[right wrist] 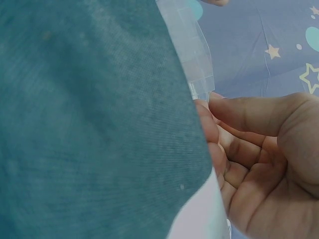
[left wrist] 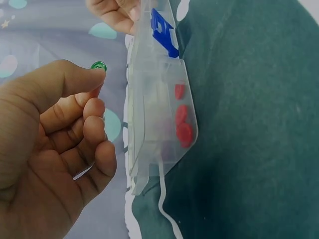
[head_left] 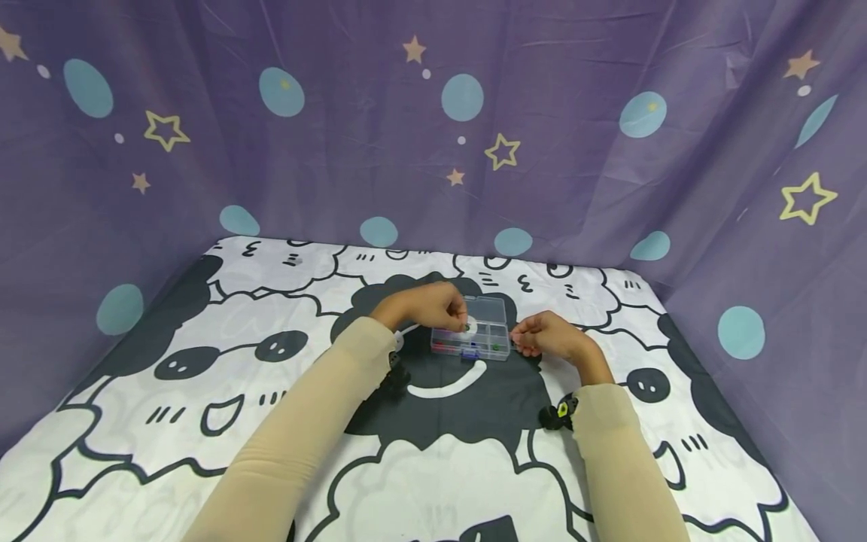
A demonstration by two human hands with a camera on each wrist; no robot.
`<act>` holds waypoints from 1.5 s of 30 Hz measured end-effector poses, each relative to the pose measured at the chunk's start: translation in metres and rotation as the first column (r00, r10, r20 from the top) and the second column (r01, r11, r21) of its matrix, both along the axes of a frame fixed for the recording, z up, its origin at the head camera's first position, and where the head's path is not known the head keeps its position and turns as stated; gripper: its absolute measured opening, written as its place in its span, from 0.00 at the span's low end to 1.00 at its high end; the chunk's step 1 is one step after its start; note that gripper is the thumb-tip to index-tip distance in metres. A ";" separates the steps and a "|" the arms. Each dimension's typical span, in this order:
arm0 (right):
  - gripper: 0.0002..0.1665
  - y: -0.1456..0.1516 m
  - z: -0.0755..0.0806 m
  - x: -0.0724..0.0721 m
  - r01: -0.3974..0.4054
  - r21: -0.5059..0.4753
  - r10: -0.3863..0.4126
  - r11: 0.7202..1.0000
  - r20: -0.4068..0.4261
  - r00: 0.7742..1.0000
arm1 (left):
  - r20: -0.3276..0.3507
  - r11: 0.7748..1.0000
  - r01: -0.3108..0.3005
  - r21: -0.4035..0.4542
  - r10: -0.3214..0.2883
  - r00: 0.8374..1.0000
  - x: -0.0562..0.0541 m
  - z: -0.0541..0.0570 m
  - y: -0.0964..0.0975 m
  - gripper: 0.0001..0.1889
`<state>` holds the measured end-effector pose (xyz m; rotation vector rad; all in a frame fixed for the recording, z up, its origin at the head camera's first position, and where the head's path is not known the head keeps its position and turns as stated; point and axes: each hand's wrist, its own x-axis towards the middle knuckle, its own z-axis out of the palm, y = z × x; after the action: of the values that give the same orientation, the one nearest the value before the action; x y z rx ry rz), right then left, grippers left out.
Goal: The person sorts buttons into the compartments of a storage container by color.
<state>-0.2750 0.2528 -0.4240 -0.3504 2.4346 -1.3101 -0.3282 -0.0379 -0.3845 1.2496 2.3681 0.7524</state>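
A clear plastic compartment box (head_left: 489, 310) lies with its lid raised on the dark printed part of the cloth. Above its compartments, my left hand (head_left: 440, 303) pinches a small green button (left wrist: 98, 65) between thumb and index finger, the other fingers curled in. My right hand (head_left: 550, 335) grips the box at its right end, thumb on the rim and fingers lower down, as the right wrist view shows. Several red buttons (left wrist: 184, 134) lie in the left compartment. On the front wall sits a blue latch (left wrist: 163, 32).
A white cloth (head_left: 447, 489) with black cartoon sheep covers the table. Behind it and at both sides hangs a purple curtain (head_left: 379, 165) with stars and blue ovals. A dark fuzzy band with a yellow-green piece (head_left: 563, 409) is at my right wrist.
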 end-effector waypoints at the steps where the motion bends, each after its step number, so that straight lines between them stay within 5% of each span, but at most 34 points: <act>1: 0.13 0.000 0.000 0.000 0.001 0.000 -0.001 1.000 0.001 1.000 | 0.000 1.000 -0.001 0.000 0.001 1.000 0.000 0.000 0.001 0.05; 13: 0.11 -0.001 0.000 0.001 0.012 0.019 -0.012 1.000 -0.009 1.000 | 0.039 1.000 0.000 0.012 -0.001 0.999 0.003 -0.002 0.014 0.05; 45: 0.11 -0.001 0.001 0.002 -0.004 0.030 0.005 1.000 -0.018 1.000 | -0.045 0.997 0.058 -0.055 -0.060 0.997 0.010 -0.005 0.048 0.04</act>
<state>-0.2728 0.2515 -0.4229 -0.3617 2.4643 -1.2730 -0.3179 0.0099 -0.3892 1.3225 2.3605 0.6443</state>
